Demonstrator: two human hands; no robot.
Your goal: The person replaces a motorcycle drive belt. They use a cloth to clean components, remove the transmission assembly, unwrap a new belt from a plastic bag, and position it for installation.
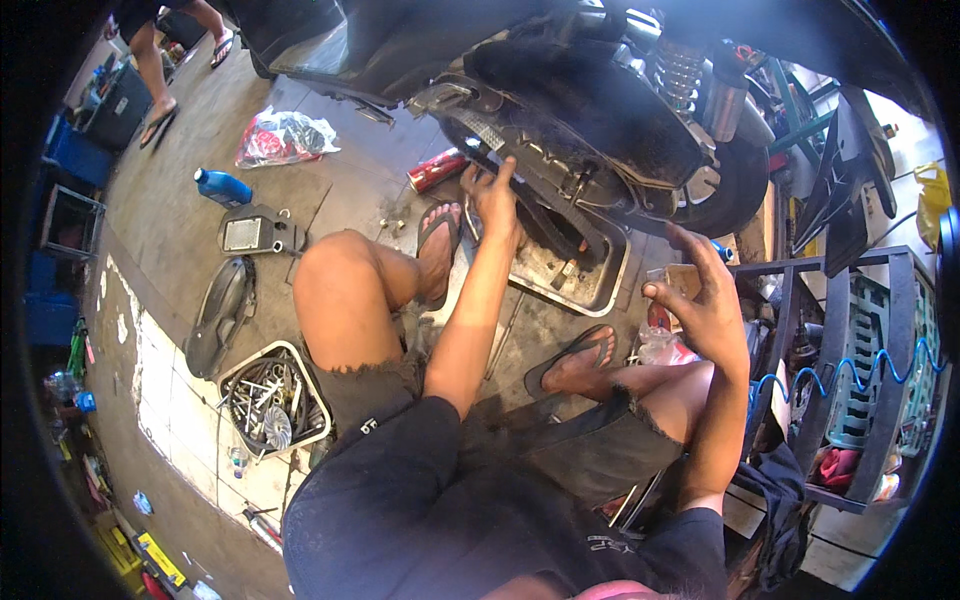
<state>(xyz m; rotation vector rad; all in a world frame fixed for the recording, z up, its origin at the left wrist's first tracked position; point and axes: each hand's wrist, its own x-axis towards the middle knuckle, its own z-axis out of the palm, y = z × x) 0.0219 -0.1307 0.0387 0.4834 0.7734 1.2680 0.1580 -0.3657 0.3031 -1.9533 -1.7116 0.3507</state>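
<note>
A scooter (pixel 580 130) stands ahead of me with the side of its engine uncovered. A dark, ribbed drive belt (pixel 548 198) hangs in a loop from the front of the uncovered part. My left hand (pixel 490 200) is at the belt's front end, its fingers bent round the edge; the fingertips are partly hidden. Up in the air to the right, my right hand (pixel 708 305) holds nothing, thumb and fingers spread apart. Below the engine lies a metal tray (pixel 570 293) with dark residue and small parts in it. A red spray can (pixel 437 171) is beside my left hand.
On the left are a tray of loose metal parts (pixel 322 415), a black cover (pixel 220 305), an air filter box (pixel 258 230), a blue bottle (pixel 222 187) and a plastic bag (pixel 287 138). A metal rack (pixel 785 350) stands at right. Another person's legs (pixel 150 70) show at far left.
</note>
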